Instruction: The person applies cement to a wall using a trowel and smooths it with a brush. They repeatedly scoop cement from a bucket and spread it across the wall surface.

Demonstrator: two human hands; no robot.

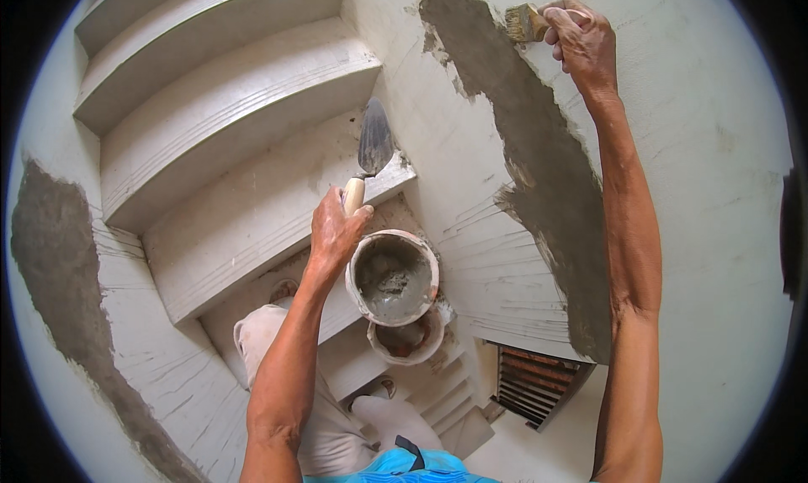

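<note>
My right hand (582, 44) is closed round the handle of a flat paintbrush (526, 23). Its bristles are at the right edge of a long band of wet grey mortar (539, 138) on the right wall, near the band's upper end. In my left hand (335, 226) is the wooden handle of a pointed trowel (375, 138), its dark blade tilted up beside the foot of the wall. Just right of that hand stands a bucket (433, 268) with grey mortar (391, 279) inside. A second bucket (433, 346) sits partly hidden below it.
Pale stairs (236, 87) climb at the upper left, and more steps (442, 390) descend behind the buckets. Another mortar band (63, 256) runs along the left wall. A dark slatted opening (539, 384) lies at lower right. My legs (324, 432) straddle the steps.
</note>
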